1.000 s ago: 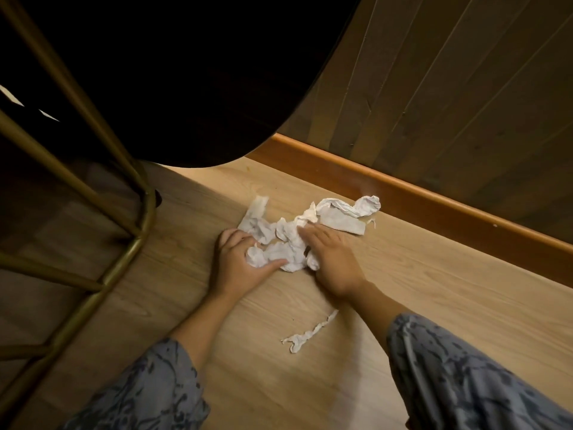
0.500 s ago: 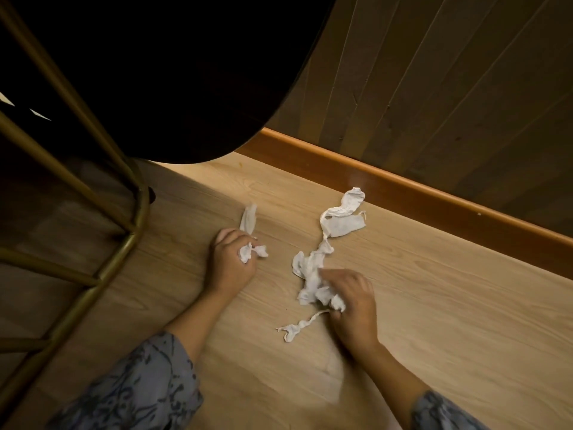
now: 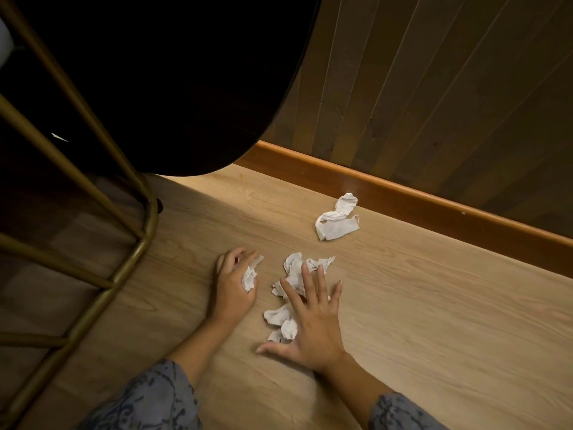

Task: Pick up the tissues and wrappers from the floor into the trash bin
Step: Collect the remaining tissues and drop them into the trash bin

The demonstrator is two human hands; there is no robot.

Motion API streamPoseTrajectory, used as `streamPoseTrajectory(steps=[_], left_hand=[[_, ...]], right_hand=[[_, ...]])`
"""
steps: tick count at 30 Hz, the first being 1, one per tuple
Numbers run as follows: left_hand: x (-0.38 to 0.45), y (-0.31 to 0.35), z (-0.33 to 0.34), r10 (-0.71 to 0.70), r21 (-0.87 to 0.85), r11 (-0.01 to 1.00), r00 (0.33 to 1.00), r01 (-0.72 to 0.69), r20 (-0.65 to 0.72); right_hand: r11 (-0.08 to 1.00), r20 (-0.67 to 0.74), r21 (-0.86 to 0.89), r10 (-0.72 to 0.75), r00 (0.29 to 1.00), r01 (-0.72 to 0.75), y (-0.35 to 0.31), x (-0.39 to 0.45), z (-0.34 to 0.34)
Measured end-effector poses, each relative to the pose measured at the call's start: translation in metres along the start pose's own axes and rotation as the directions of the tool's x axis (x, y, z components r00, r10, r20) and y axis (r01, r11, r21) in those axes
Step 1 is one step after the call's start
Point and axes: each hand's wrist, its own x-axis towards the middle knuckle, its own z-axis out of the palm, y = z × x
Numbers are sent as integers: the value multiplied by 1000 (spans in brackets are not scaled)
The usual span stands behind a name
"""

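My left hand (image 3: 231, 290) rests on the wooden floor, curled around a small crumpled white tissue (image 3: 249, 276). My right hand (image 3: 311, 324) lies flat with fingers spread over a loose pile of white tissue pieces (image 3: 293, 274), pressing them to the floor. A separate crumpled tissue (image 3: 336, 218) lies alone farther off, close to the baseboard. No trash bin shows in this view.
A gold metal frame (image 3: 145, 243) of a chair or table stands at the left, under a dark round top (image 3: 186, 88). A wooden baseboard (image 3: 403, 197) and panelled wall run along the far side. Bare floor stretches to the right.
The long tissue strip has split: one piece stays by the baseboard, the rest is bunched under my right hand, which has opened flat. My left hand still holds its small tissue.
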Motion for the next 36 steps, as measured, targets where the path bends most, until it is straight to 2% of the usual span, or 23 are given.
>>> streamPoseTrajectory(steps=[3, 5, 7, 9, 13, 16, 18, 22, 25, 28, 31, 33, 36], left_hand=[[-8, 0, -5, 14, -3, 1000, 999, -13, 44], [-13, 1, -8, -1, -20, 1000, 998, 3, 61], [-17, 2, -9, -43, -22, 999, 997, 44, 58], [-19, 2, -9, -62, -21, 998, 996, 63, 61], [-25, 6, -9, -24, -85, 996, 997, 30, 76], [-23, 10, -4, -18, -194, 980, 997, 33, 81], [-8, 19, 3, -9, -219, 975, 995, 31, 98], [51, 57, 34, 38, -136, 991, 951, 4, 306], [97, 85, 72, 112, -100, 992, 912, -79, 395], [121, 104, 104, 176, -71, 984, 861, -161, 478], [117, 108, 125, 151, 35, 977, 796, -211, 586], [101, 105, 129, 158, 7, 983, 856, -185, 492], [64, 102, 118, 147, -81, 988, 956, -130, 254]], right_hand=[[998, 63, -41, 40, 997, -38, -4, 9, 3], [1000, 70, 14, 22, 997, -23, -3, 7, 10], [986, 8, 167, -28, 1000, 26, 3, -2, 18], [943, -76, 330, -13, 997, 38, 10, -16, 22], [900, -154, 436, 87, 984, -12, 29, -42, 12], [949, -186, 308, 127, 974, -64, 55, -46, -3], [961, -174, 218, 210, 962, -171, 72, -37, -14], [900, -206, 21, 431, 879, -436, 101, -20, -33], [854, -204, -96, 486, 850, -511, 116, -29, -30], [860, -181, -67, 488, 854, -505, 120, -33, -23], [883, -193, 82, 468, 862, -461, 120, -31, -24], [895, -245, 210, 437, 865, -393, 120, -32, -27], [912, -307, 287, 378, 873, -293, 121, -36, -24]])
